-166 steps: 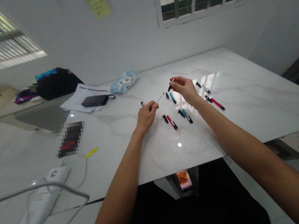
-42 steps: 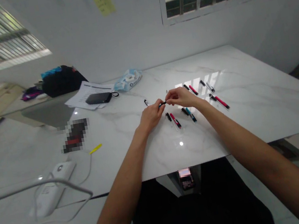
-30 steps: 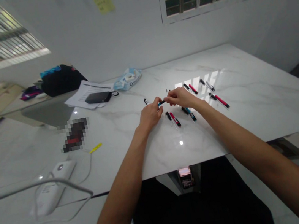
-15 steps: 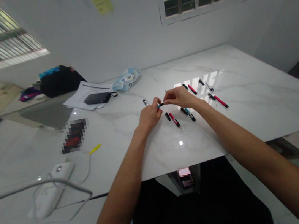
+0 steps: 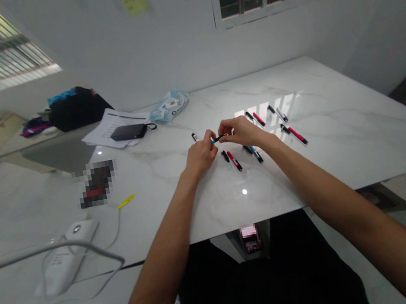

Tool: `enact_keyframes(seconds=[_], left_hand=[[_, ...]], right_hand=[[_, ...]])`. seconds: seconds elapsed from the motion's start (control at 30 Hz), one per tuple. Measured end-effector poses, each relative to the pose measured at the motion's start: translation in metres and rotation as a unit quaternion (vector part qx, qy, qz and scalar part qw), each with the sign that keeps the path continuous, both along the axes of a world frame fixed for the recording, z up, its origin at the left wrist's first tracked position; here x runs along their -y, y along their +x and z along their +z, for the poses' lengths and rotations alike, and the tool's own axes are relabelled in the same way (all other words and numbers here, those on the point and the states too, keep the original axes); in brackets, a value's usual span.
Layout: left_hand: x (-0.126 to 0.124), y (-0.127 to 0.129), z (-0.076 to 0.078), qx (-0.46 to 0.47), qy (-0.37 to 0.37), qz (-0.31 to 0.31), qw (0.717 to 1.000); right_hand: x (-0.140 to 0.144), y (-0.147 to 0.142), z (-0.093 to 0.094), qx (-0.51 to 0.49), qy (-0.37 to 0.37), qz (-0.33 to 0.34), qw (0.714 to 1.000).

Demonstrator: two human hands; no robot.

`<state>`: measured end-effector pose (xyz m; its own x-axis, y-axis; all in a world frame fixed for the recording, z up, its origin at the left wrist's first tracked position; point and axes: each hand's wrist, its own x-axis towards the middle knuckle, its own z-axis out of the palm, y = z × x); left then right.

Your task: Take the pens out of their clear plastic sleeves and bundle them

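My left hand (image 5: 200, 154) is closed around a blue-and-black pen (image 5: 215, 140). The fingertips of my right hand (image 5: 241, 131) pinch the pen's dark end, so both hands meet on it above the marble-pattern table. Whether that dark end is a separate cap, I cannot tell. Just below lie a red pen (image 5: 234, 161) and a black cap (image 5: 225, 156). A blue pen (image 5: 256, 154) rests under my right wrist. Part of a white-and-black pen (image 5: 194, 136) shows behind my left hand.
To the right lie more pens: a red pen (image 5: 259, 119), a white pen (image 5: 282, 114) and another red pen (image 5: 297, 135), with black caps beside them. At the left are a power strip (image 5: 72, 256), a black phone (image 5: 129, 132) on papers (image 5: 101, 132), and a wipes packet (image 5: 169, 106).
More of the pen's dark part shows between my hands, and my right fingers have shifted along it. The view has tilted slightly. The pens on the table lie as before.
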<state>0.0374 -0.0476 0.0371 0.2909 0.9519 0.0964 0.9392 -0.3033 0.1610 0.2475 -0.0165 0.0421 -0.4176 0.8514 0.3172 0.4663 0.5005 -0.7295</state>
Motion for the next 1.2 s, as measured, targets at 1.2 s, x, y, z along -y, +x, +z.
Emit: enact_keyframes(seconds=[1.2], left_hand=[[-0.027,-0.007,-0.01,0.597,0.053,0.003,0.8]], right_hand=[[0.0,-0.007,-0.006,-0.036,0.0,-0.048,0.998]])
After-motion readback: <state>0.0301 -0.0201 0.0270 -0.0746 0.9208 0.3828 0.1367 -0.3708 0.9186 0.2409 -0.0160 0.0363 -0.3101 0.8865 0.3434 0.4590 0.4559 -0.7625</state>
